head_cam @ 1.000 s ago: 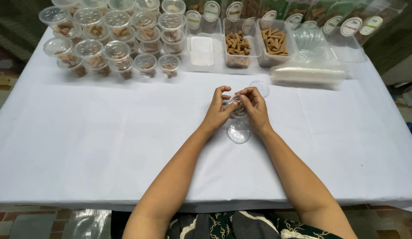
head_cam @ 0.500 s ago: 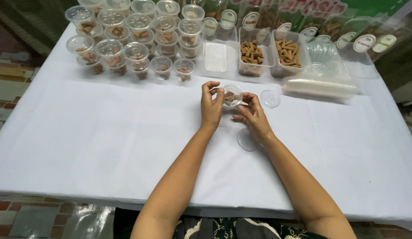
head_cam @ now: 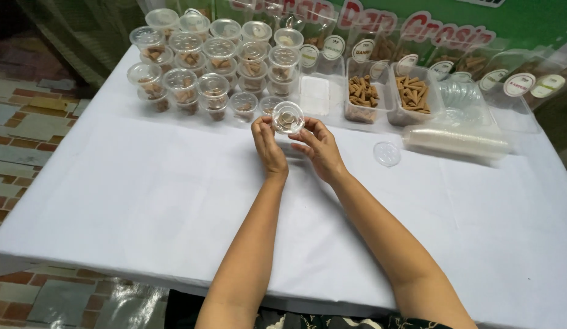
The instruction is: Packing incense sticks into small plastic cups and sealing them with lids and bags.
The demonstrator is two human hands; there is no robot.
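A small clear lidded plastic cup (head_cam: 288,117) with brown incense cones inside is held up above the white tablecloth (head_cam: 143,183). My left hand (head_cam: 266,146) grips its left side with the fingers curled around it. My right hand (head_cam: 320,146) holds its right and lower side with thumb and fingertips. The cup hovers just in front of the stacked rows of filled lidded cups (head_cam: 210,61) at the back left of the table.
A loose clear lid (head_cam: 387,154) lies to the right of my hands. Behind stand open trays of brown cones (head_cam: 362,94) (head_cam: 412,94), an empty clear tray (head_cam: 314,94), a sleeve of stacked clear cups (head_cam: 457,141) and labelled packets. Tiled floor lies to the left.
Both hands lifted the filled cup off the cloth and carried it left and away from me toward the stacked cups. The view shifted left; the lid near my right wrist is no longer visible.
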